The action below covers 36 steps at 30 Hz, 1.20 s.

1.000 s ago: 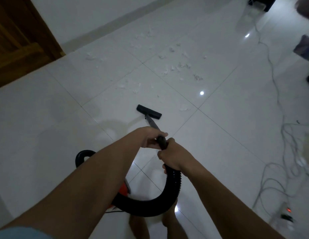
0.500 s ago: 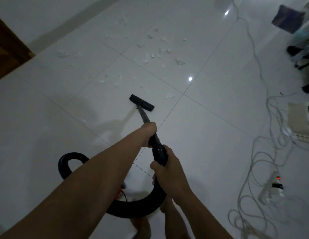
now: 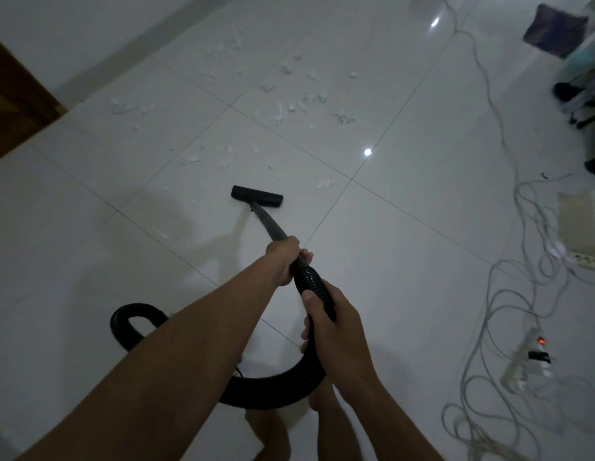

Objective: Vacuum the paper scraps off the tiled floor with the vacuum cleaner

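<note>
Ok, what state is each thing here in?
Vacuum head, on the tile, most scraps beyond it.
Paper scraps, scattered, not yet picked up.
Hose, bent in a loop.
Left hand, grip round the tube.
Right hand, grip round the hose.
Power strip, red light on.

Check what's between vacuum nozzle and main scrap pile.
Head view: between the nozzle and the scrap pile lies mostly bare tile, crossed by one grout line, with a few stray scraps.

Floor (image 3: pixel 422 261): white glossy tiles, thin dark grout grid. Paper scraps (image 3: pixel 302 101), 12 o'clock: white. Nozzle (image 3: pixel 257 196), wand (image 3: pixel 269 224): black. Hose (image 3: pixel 312 282): black, ribbed. Door (image 3: pixel 13 104), 10 o'clock: brown wood. Power strip (image 3: pixel 522 361), 4 o'clock: white, red lamp. Cables (image 3: pixel 517 194), 3 o'clock: pale grey.
</note>
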{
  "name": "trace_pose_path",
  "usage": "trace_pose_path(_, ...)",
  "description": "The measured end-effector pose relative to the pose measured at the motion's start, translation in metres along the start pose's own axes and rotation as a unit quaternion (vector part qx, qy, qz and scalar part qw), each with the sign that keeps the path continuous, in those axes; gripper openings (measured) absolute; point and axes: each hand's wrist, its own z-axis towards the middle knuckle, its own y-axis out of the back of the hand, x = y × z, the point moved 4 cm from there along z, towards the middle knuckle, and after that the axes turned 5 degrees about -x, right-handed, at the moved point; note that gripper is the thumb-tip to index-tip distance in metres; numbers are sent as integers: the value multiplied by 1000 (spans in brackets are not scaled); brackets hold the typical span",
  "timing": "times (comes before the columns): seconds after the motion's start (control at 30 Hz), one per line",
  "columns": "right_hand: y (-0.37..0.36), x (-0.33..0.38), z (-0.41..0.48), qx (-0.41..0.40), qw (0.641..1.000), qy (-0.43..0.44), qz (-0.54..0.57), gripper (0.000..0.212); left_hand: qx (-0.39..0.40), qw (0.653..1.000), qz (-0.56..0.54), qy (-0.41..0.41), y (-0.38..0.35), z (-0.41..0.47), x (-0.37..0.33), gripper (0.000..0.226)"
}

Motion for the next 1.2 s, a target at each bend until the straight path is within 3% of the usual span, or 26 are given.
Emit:
trace_pose_path(0.17,15,4,10,-17,971,114,-210,15,-7,996,86,1,11,2,4,13)
trace_pose_path(0.3,23,12,18,8,941,135,-311,18,19,990,140,12,5,-2,2,17)
trace_pose_path(0.43,40,18,29,23,935,109,-336,19,52,978,204,11,-9,-7,9,10)
trace_pose_path(0.53,46,16,31,23,940,106,-325,23,56,981,183,11,-20,-7,11,8)
trace_pose_path(0.67,53,1,23,34,987,67,-144,38,36,990,137,-10,-29,-5,8,14)
trace_pose_path(0.77,50,-12,15,36,996,61,-62,42,26,993,112,-17,-30,0,7,22)
trace_pose_path(0.97,33,-13,15,9,973,153,-172,48,32,991,129,17,-30,-6,3,3)
trace_pose_path(1.1,33,-2,21,8,967,177,-184,49,19,984,175,8,-29,-12,-6,15)
trace_pose_path(1.2,30,6,25,-3,969,184,-167,48,-6,986,163,-17,-29,-13,-11,9)
